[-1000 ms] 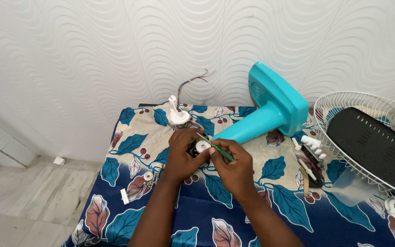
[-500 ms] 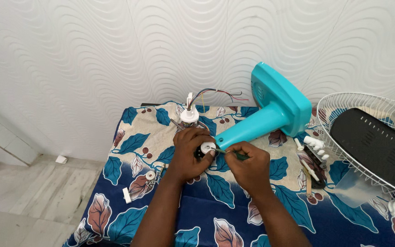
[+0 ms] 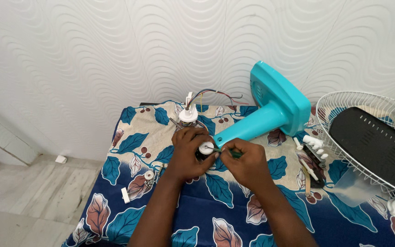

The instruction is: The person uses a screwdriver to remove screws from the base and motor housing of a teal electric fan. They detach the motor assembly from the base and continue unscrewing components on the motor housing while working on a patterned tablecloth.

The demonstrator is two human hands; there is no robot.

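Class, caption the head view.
Left hand grips a small motor part; right hand works it with a green-handled screwdriver.

Two bare forearms enter from the bottom edge. No sleeves, gloves, watch or rings visible on either. Left hand: short nails, knuckles up. Right hand: likewise unadorned. Upper arms and torso out of view.

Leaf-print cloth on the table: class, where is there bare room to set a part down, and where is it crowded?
Free: the front left cloth, below the small white parts, and the strip between the forearms. Crowded: the right side, with the turquoise plastic fan housing, white wire fan guard and white switch parts.
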